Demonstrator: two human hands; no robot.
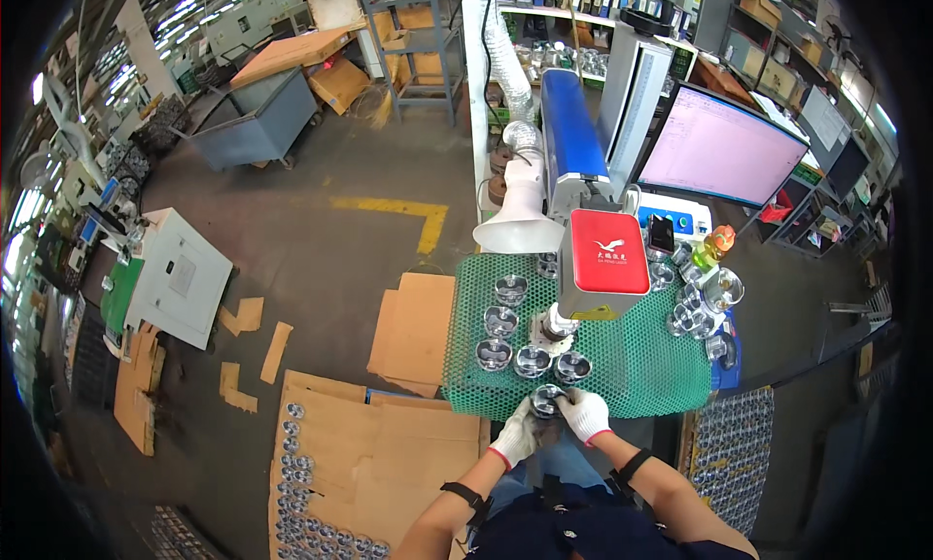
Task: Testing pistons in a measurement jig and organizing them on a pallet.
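Both my hands wear white gloves and meet at the near edge of a table covered with green mesh (641, 366). My left hand (517, 436) and my right hand (586, 413) together grip one shiny round metal part (546, 401). Just beyond it, several more shiny metal parts (533, 360) lie in a curved row on the mesh. A machine head with a red top (607, 254) hangs over the table, its round lens (554, 327) pointing down near the row.
More shiny parts (695, 312) cluster at the table's right. A blue machine body (569, 133), a white funnel hose (520, 220) and a monitor (719, 147) stand behind. Cardboard sheets with rows of parts (311, 482) lie on the floor at left.
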